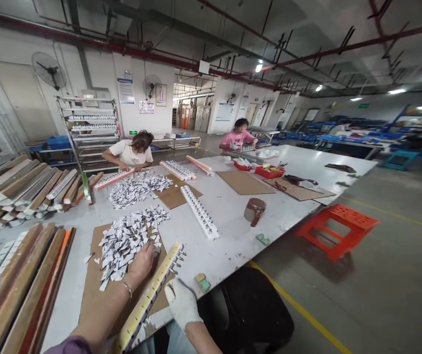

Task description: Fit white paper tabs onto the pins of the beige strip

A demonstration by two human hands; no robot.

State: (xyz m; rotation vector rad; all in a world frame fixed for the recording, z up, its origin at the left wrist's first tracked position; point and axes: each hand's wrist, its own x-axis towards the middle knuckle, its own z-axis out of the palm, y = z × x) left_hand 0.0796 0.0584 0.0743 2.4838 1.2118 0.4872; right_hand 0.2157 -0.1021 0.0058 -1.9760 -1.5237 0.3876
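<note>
My bare left hand (141,265), with a bracelet at the wrist, reaches into a heap of small white-and-grey flat pieces (122,246). Its fingers are curled at the heap's right edge; what they pinch, if anything, is hidden. A long yellow-and-white bar (148,305) lies slanted between my hands, with several small grey pieces standing from its far end. Beside that bar is my right hand (182,302), in a white knit glove. Its fingers are curled, and I cannot make out what is in them. Brown cardboard (91,280) lies under the heap.
Another white bar (199,214) set with pieces lies ahead, near a second heap (133,189). Wooden bars (19,290) are stacked at left. A brown tape roll (255,210) stands at right. Two people work across the table; a red stool (338,227) stands beside it.
</note>
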